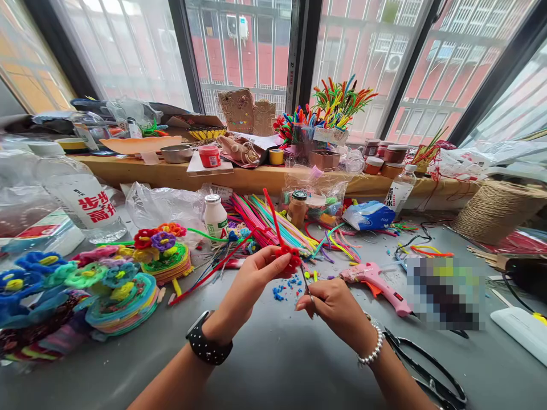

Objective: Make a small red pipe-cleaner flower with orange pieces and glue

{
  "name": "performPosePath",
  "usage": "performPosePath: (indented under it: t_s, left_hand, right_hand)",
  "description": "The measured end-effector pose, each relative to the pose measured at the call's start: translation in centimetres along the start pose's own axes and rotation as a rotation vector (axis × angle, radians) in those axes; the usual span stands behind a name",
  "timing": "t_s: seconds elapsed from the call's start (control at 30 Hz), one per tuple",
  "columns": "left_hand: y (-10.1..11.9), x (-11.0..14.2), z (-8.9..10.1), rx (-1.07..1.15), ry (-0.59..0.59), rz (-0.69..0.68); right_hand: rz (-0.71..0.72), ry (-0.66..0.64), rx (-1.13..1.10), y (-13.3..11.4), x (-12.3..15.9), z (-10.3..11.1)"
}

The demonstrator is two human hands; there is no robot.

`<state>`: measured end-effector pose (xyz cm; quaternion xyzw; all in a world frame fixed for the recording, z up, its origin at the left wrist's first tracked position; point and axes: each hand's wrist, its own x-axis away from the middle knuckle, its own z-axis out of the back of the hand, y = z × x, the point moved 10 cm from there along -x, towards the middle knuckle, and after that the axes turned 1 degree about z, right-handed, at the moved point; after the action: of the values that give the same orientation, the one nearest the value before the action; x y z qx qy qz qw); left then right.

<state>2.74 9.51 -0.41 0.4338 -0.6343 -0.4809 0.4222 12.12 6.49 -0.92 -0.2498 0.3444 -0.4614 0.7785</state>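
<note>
My left hand [256,279], with a black watch on the wrist, pinches a red pipe-cleaner flower [289,256] whose long red stem sticks up and down to the left. My right hand [335,304], with a pearl bracelet, is closed on small scissors [306,283] whose tips point up at the flower. Blue fuzz scraps [284,287] lie on the grey table [265,364] just beyond both hands.
A pink glue gun [376,280] lies right of my hands, black scissors [431,370] at the near right. Finished pipe-cleaner flowers [119,285] pile at the left. Loose pipe cleaners [273,225], bottles [215,216], a twine spool [496,210] and a cluttered windowsill shelf [256,176] lie beyond.
</note>
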Motion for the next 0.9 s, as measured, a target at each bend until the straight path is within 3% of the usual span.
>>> performPosePath:
  t_s: [0.3, 0.53, 0.9]
  left_hand:
    - [0.1, -0.3, 0.7, 0.071, -0.003, -0.016]
    - [0.3, -0.1, 0.6, 0.006, 0.018, -0.019]
    - [0.6, -0.1, -0.1, -0.126, -0.061, -0.046]
  right_hand:
    - [-0.105, -0.009, -0.05, 0.9, 0.1, 0.3]
    - [-0.1, -0.193, 0.048, 0.8, 0.5, -1.5]
    - [-0.097, -0.164, 0.017, 0.4, 0.4, -1.0]
